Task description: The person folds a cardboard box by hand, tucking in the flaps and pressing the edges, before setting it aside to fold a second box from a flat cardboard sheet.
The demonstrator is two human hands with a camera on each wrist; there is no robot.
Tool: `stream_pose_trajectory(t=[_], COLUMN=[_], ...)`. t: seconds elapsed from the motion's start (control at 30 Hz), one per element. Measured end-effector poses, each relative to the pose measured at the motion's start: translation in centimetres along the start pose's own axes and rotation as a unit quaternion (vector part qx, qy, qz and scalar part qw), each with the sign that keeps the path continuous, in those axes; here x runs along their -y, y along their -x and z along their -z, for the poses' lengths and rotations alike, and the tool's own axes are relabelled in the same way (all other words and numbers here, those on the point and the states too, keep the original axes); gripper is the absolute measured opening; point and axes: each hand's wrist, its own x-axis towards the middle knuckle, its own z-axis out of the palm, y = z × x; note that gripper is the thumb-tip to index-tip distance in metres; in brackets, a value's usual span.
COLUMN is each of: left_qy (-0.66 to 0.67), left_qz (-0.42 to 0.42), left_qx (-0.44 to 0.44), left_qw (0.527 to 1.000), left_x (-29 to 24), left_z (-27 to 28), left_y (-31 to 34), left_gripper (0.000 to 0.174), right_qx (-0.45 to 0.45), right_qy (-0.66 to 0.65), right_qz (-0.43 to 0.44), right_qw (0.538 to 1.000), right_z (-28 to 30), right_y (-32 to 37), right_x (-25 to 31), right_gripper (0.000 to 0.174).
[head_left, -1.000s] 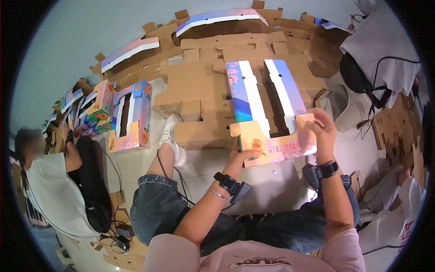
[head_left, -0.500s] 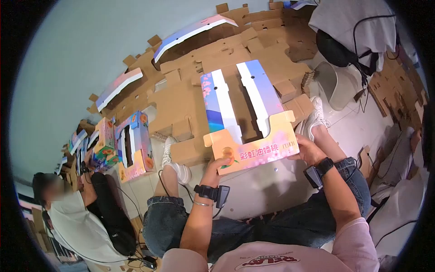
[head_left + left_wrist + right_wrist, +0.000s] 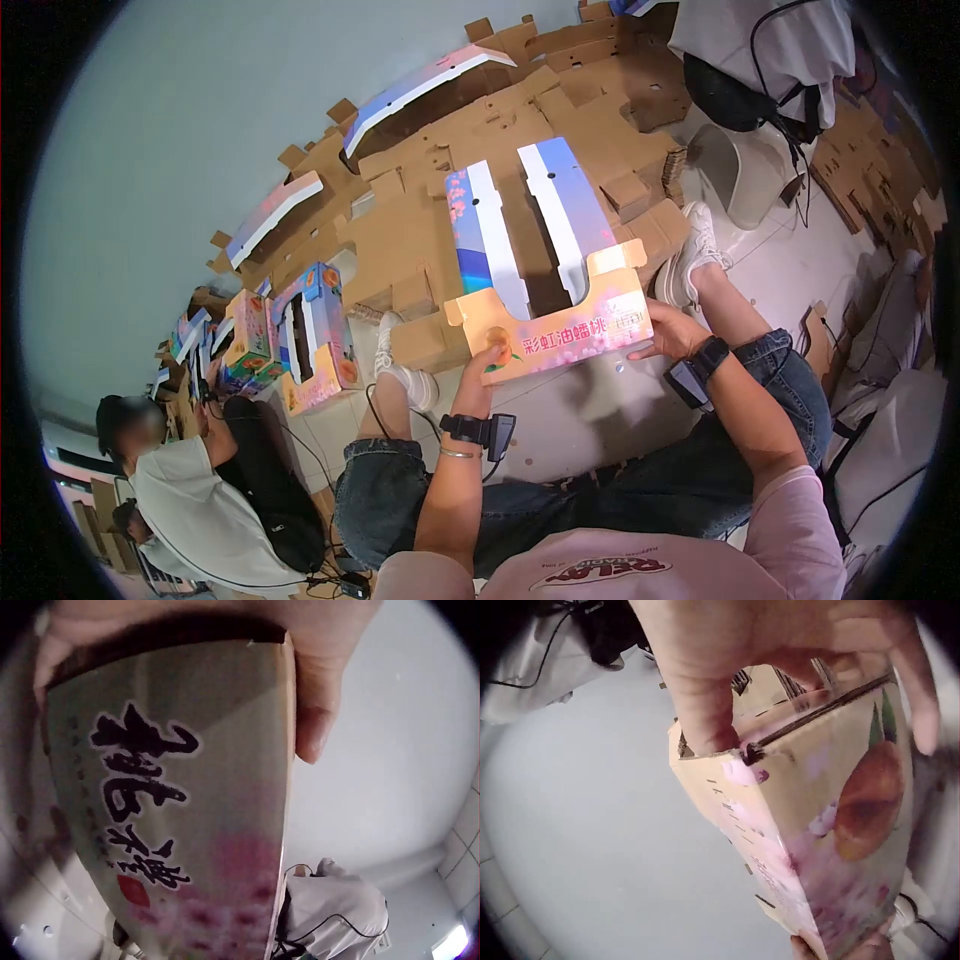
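Note:
A printed cardboard fruit box [image 3: 560, 352] tilts in front of me, its front panel toward me and a long gap between white flaps on top. At its near left corner my left hand [image 3: 480, 372] grips the panel, thumb lying on the printed peach. My right hand [image 3: 675, 332] holds the near right corner. In the left wrist view the thumb [image 3: 318, 705] lies along one side of the box, which bears dark lettering. The right wrist view shows fingers curled over the raw board edge and one finger extended outside, beside a printed peach [image 3: 870, 802].
Flat brown cardboard [image 3: 420, 220] covers the floor ahead. Further boxes [image 3: 320, 350] stand at the left, by a seated person [image 3: 200, 490]. A pale bin [image 3: 740, 175] stands at the right. My shoes [image 3: 700, 250] flank the box, and cables trail on the floor.
My right hand has left the upper right tab of the front panel and moved down to the near right corner. The left hand has kept its grip. The head view has turned.

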Motion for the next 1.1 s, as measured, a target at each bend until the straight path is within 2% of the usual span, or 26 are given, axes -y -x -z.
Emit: stream_pose_trajectory(t=[0.1,0.2,0.27,0.3,0.37,0.4,0.47,0.5,0.53,0.57,0.6,0.63,0.67,0.7,0.77,0.83,0.87,0.9,0.93,0.97,1.1], left_qy=[-0.02,-0.042,-0.125,-0.128,0.027,0.026,0.148,0.119,0.118,0.071,0.024,-0.036,-0.036,-0.035,-0.034,-0.132,-0.132,-0.202,-0.27,-0.396,-0.408], left_qz=[0.007,-0.035,-0.168,-0.168,-0.238,-0.238,-0.248,-0.242,-0.242,-0.236,-0.229,-0.241,-0.242,-0.212,-0.185,-0.135,-0.137,-0.128,-0.117,-0.161,-0.122], left_qx=[-0.013,-0.037,-0.081,-0.081,-0.069,-0.069,0.013,0.033,0.033,0.047,0.06,0.05,0.049,0.034,0.019,0.053,0.052,0.109,0.165,0.161,0.161], left_qw=[1.0,0.998,0.974,0.974,0.968,0.968,0.957,0.962,0.963,0.968,0.971,0.969,0.968,0.976,0.982,0.98,0.98,0.965,0.941,0.889,0.89], left_x=[-0.2,0.5,0.7,0.7,0.6,0.3,-1.0,-0.6,-0.2,0.0,0.2,0.1,-0.1,-0.4,-1.4,-2.5,-2.6,-2.6,-2.4,-2.0,-0.7], left_z=[-0.3,-0.9,-2.0,-2.3,-2.9,-3.1,-3.7,-2.1,-0.9,-0.1,0.6,0.5,0.3,0.2,-0.7,-1.5,-1.4,-1.2,-0.8,-0.2,1.1], left_y=[0.4,0.6,1.4,1.8,2.8,3.7,5.7,6.0,6.2,6.4,6.6,7.1,7.5,7.7,8.4,9.0,8.9,8.6,8.4,8.1,7.3], left_gripper=[0.041,0.041,0.041,0.041,0.045,0.045,0.058,0.07,0.07,0.065,0.061,0.04,0.04,0.03,0.029,0.048,0.048,0.054,0.06,0.058,0.067], right_qx=[-0.031,-0.068,-0.088,-0.092,-0.096,-0.089,-0.081,-0.104,-0.127,-0.125,-0.073,-0.02,-0.018,-0.027,-0.034,-0.092,-0.09,-0.082,-0.073,-0.079,-0.089], right_qy=[0.004,0.003,0.002,0.006,0.01,-0.005,-0.021,-0.018,-0.015,-0.016,-0.045,-0.073,-0.073,-0.097,-0.12,-0.113,-0.112,-0.083,-0.054,-0.032,-0.037], right_qz=[0.007,0.01,0.012,0.012,0.014,0.013,0.013,0.016,0.019,0.02,0.048,0.076,0.076,0.069,0.063,0.016,0.017,0.017,0.016,-0.007,0.02], right_qw=[0.999,0.998,0.996,0.996,0.995,0.996,0.996,0.994,0.992,0.992,0.995,0.994,0.994,0.993,0.99,0.989,0.989,0.993,0.996,0.996,0.995], right_z=[0.5,0.0,-0.2,-0.2,0.0,0.3,-0.4,-0.8,-1.2,-0.8,0.2,0.0,-0.1,-0.2,-1.2,-2.0,-1.7,-0.9,-0.4,0.0,-1.1], right_y=[-0.9,-1.0,-1.1,-1.1,-1.1,-1.2,-0.6,-0.1,0.2,-0.5,-1.8,-2.1,-2.1,-2.0,-0.9,0.3,0.1,-0.3,-0.6,-0.8,0.2], right_x=[-1.0,-1.1,-1.2,-1.3,-1.5,-1.7,-1.2,-0.9,-0.6,-1.0,-1.8,-1.7,-1.8,-1.9,-1.3,-0.8,-1.1,-1.5,-1.7,-1.9,-1.6], right_gripper=[0.048,0.048,0.048,0.048,0.048,0.048,0.048,0.048,0.049,0.049,0.05,0.051,0.051,0.05,0.05,0.05,0.05,0.05,0.05,0.052,0.052])
